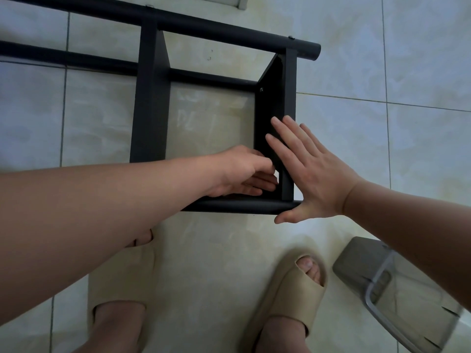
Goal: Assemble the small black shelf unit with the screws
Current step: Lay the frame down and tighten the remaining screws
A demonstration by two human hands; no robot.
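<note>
Head view: the right hand (313, 174) lies flat with fingers straight and spread, pressed against the outer side of the right panel (274, 103) of the black shelf unit (150, 98), its thumb by the end of the near tube (242, 207). The left hand (242, 171) reaches in from the left to the inner face of the same panel, just above the near tube. Its fingers are curled at the panel's lower corner, but whether they pinch anything I cannot tell, since the fingertips are hidden. The unit lies on its side on the tiled floor (356, 72), just ahead of the person's feet. A screw head (261, 89) shows higher on the right panel. Beige slippers (293, 289) stand below, and a grey plastic bin (382, 289) sits at the lower right.
</note>
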